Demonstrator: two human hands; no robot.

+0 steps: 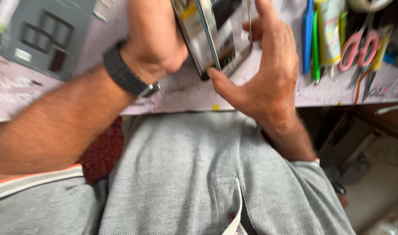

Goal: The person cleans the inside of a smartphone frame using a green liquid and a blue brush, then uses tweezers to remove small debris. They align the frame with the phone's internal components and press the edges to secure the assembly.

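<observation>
Flat dark device point(216, 37), thin, with a glossy panel, is held on edge above the pale surface point(186, 93) at top centre. Left hand point(153, 41), wristwatch point(127, 74) on its wrist, is closed on its left side. Right hand point(268, 74) clamps the other side, thumb under the lower corner. It looks stiff, light, slippery and fragile; the edges are judged the safest hold. Scissors point(357, 45) and tubes lie at right.
</observation>
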